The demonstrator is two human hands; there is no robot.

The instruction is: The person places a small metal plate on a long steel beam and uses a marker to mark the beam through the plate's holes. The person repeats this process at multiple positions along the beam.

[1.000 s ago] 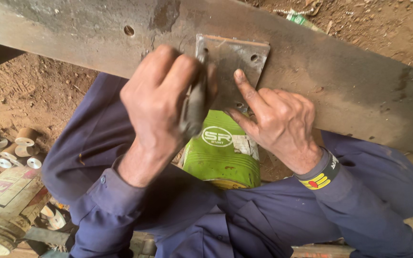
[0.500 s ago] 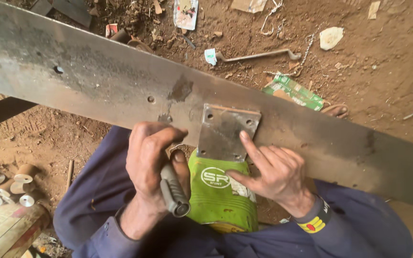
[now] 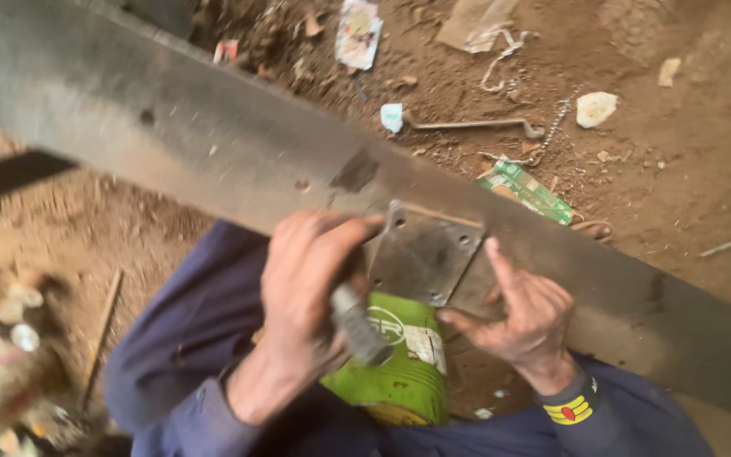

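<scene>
Steel plate point(image 3: 426, 254), square and drilled, lies on the long beam point(image 3: 213, 144) at centre frame. Since a second ago, the left hand point(image 3: 310, 288) has drawn its grey-handled tool point(image 3: 359, 326) down off the plate, grip closed round it; the right hand point(image 3: 522, 313), fingers spread, steadies the plate's edge.

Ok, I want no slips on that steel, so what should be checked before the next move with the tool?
1. Left hand wrapped firmly round the grey tool handle: ok.
2. Tool's working end seated on the square plate: cannot tell, the hand hides it.
3. Right hand steadying the plate's edge against the long steel beam: ok.
4. Right-hand fingers clear of the tool: ok, they sit on the far side of the plate.
5. Green can under the plate out of the way: not ok, it sits right beneath the tool handle.
6. Plate holes lined up with the beam: cannot tell, blurred.
</scene>
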